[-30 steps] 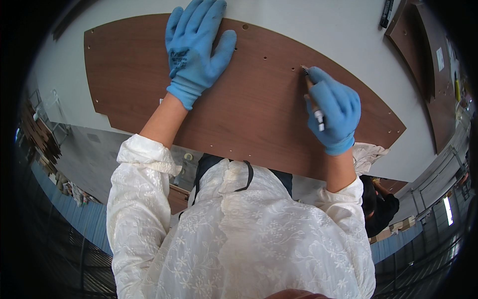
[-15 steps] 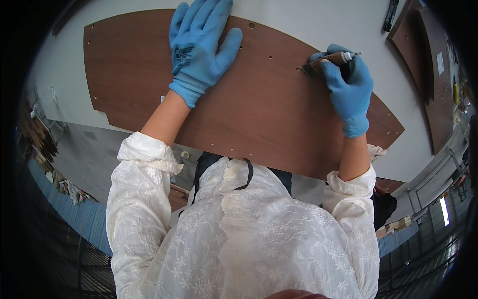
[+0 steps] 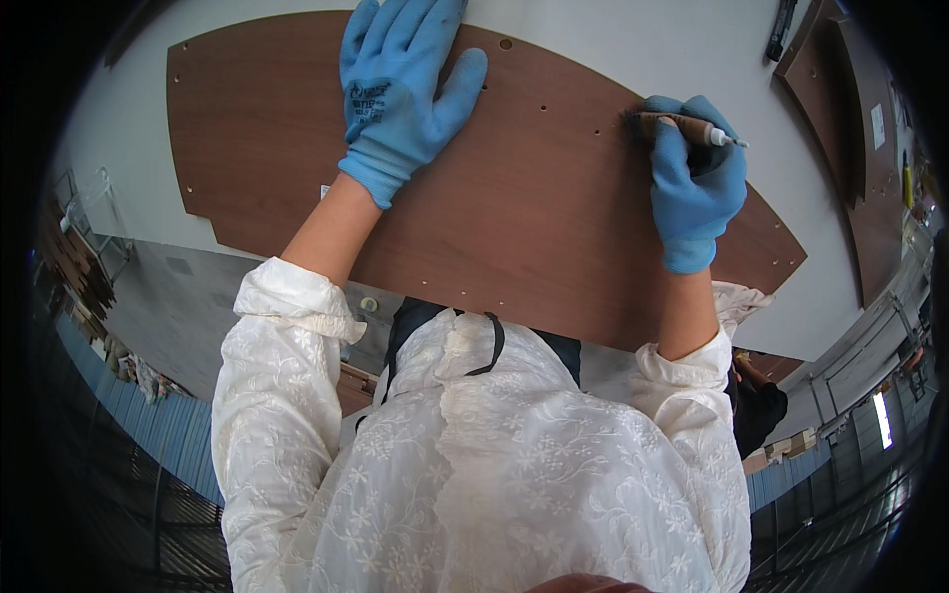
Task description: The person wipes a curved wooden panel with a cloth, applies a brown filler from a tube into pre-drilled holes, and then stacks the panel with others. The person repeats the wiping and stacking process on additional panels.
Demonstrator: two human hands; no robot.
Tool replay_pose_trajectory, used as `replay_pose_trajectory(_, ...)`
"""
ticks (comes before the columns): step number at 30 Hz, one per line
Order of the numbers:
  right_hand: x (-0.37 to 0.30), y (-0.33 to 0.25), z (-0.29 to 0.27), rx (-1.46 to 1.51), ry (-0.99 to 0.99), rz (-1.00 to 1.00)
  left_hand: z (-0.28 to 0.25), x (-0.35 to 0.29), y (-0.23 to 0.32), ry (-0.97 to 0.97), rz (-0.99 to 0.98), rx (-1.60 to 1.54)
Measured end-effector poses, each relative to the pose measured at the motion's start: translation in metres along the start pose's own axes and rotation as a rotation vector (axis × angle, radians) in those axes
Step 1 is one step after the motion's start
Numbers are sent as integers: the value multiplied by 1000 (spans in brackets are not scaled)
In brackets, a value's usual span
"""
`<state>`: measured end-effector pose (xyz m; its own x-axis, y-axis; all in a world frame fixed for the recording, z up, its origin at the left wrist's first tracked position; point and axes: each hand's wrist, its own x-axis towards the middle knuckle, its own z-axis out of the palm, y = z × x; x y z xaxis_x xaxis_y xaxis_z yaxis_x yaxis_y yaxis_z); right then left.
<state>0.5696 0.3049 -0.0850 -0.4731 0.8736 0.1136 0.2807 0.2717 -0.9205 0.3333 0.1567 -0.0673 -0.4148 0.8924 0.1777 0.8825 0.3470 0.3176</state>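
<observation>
A large dark-brown wood panel point(image 3: 514, 208) with a curved far edge and small drilled holes lies flat before me. On its far left part my left hand point(image 3: 400, 109), in a blue glove, rests open with its fingers stretched toward the far edge. My right hand point(image 3: 697, 198), also gloved in blue, is closed over the panel's right part. It grips a slim brown tube point(image 3: 692, 129) with a white collar and thin tip pointing right. Dark bristles point(image 3: 633, 123) show at the opposite end, close to the panel; whether they touch it I cannot tell.
The panel lies on a pale tabletop point(image 3: 613, 44). More brown panels point(image 3: 845, 128) are stacked at the right, with a black marker point(image 3: 781, 30) beside them. Pinkish cloth point(image 3: 736, 306) shows by my right forearm. Beyond the table's left end stands a metal frame point(image 3: 104, 212).
My right hand has shifted slightly right, and the tube's tip has swung from pointing a little up to pointing a little down. My left hand keeps its place on the panel.
</observation>
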Motion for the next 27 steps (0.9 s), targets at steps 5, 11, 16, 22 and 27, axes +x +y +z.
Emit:
replay_pose_trajectory(5,0,-15,-3,-22,-4,-57,1,0,-1,1,-1,0)
replay_pose_trajectory(11,1,-33,-4,-298,-213,-239,1,-1,-1,8,3,10)
replay_pose_trajectory(16,10,-34,-9,-156,-232,-31,0,0,0,3,2,11)
replay_pose_trajectory(22,3,-27,-8,-2,-280,186,0,0,-1,-8,-6,2)
replay_pose_trajectory(27,0,-14,-2,-141,-214,92,0,-1,-1,-5,-4,8)
